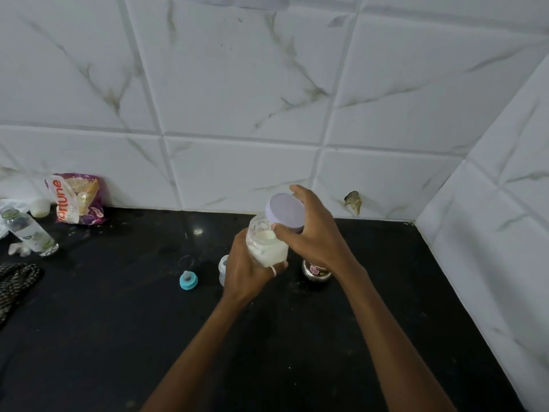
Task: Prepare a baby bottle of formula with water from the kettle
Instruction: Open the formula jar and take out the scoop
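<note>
My left hand (pixel 248 272) grips a clear jar of white formula powder (pixel 267 243), tilted and held above the black counter (pixel 148 337). My right hand (pixel 315 236) holds the jar's lavender lid (pixel 285 212), lifted off and just beside the open mouth. Behind my left hand stands the clear baby bottle (pixel 222 270), mostly hidden. Its blue collar with the teat (pixel 188 281) lies on the counter to the left. A small shiny steel pot (pixel 315 270) sits under my right wrist. No kettle shows.
At the back left lie a purple food packet (pixel 77 199), a tipped clear plastic bottle (pixel 29 231) and a small white cap (pixel 40 208). A patterned cloth (pixel 15 281) hangs at the left edge. Tiled walls close the back and right.
</note>
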